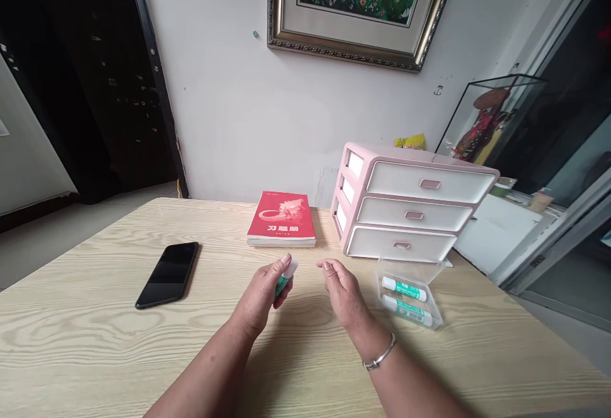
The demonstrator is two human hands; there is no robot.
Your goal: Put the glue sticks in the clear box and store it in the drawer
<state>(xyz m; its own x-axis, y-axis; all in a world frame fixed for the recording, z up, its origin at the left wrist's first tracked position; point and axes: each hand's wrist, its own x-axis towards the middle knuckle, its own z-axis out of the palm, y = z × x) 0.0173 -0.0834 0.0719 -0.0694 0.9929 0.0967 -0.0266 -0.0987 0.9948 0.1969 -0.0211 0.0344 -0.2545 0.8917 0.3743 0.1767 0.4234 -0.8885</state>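
My left hand (261, 294) is closed round a small green and white glue stick (286, 276), white cap pointing up and to the right. My right hand (342, 291) hovers just to its right, fingers loosely curled and apart, holding nothing; a silver bracelet (380, 356) sits on that wrist. To the right lies an open clear plastic box (409, 298) with two more green and white glue sticks (403, 289) inside, its lid tilted up behind them.
A black phone (168, 274) lies face up at the left of the wooden table (95, 341). A red book (282, 219) rests near the wall. A pink three-drawer organiser (410, 211) stands at the back right, drawers closed. The table's right edge runs close to the box.
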